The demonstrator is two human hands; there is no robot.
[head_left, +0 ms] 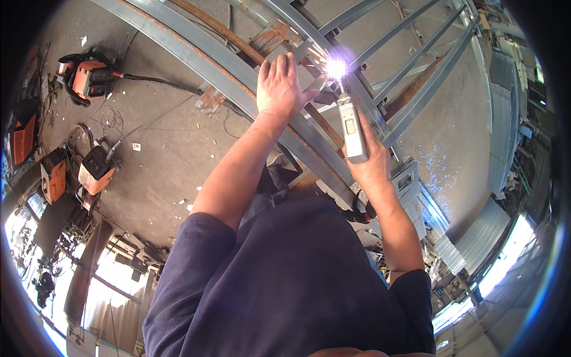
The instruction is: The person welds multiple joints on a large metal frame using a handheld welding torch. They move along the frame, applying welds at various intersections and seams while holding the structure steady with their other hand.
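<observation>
My right hand (372,166) is wrapped round a grey handheld welding gun (352,131) with a small window on its body. At the gun's tip a bright violet-white arc (336,69) burns against a steel frame (372,95), throwing sparks up and to the left. The glare hides the spot being welded. My left hand (279,86) is held flat with its fingers stretched out, left of the arc and over the frame's beams. Nothing is in it; whether it touches the metal I cannot tell.
Long grey beams (202,59) cross in front of me, with rusty bars (220,30) among them. On the floor at left stand an orange-and-black machine (92,78) with a thick cable (160,80) and another orange box (97,169). Corrugated sheets (485,241) lie at right.
</observation>
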